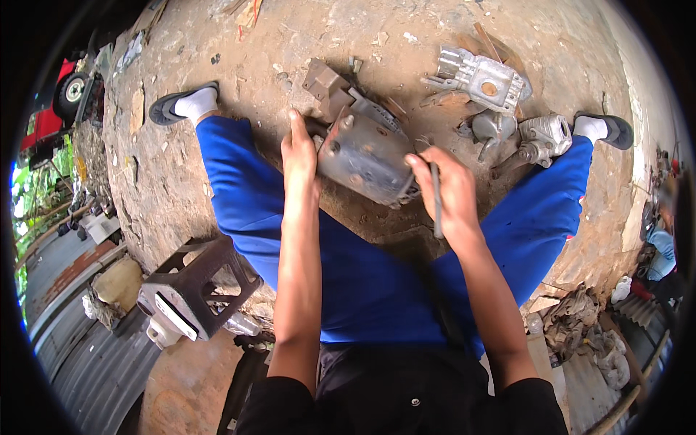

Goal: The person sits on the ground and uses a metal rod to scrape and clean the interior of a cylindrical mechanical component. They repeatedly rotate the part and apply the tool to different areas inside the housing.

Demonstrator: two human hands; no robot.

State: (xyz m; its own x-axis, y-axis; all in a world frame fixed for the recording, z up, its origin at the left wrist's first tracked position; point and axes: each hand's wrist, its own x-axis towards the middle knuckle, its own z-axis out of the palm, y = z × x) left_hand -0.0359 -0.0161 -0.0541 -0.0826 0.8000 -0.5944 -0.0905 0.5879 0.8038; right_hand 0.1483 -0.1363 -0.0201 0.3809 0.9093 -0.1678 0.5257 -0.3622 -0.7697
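A dark, worn cylindrical electric motor lies on its side on the ground between my legs. Its far side carries a finned grey part and a brown boxy housing. My left hand grips the motor's left end, one digit pointing up and the other fingers mostly hidden. At the right end, my right hand is closed around a thin dark metal rod held roughly upright in the picture. The rod's type cannot be made out. My right fingertips are close to the motor's end rim.
Grey cast-metal machine parts lie beyond my right knee, with a rounded metal part and another casting near my right foot. A dark plastic stool stands at my left. Corrugated sheets and crumpled scrap flank me.
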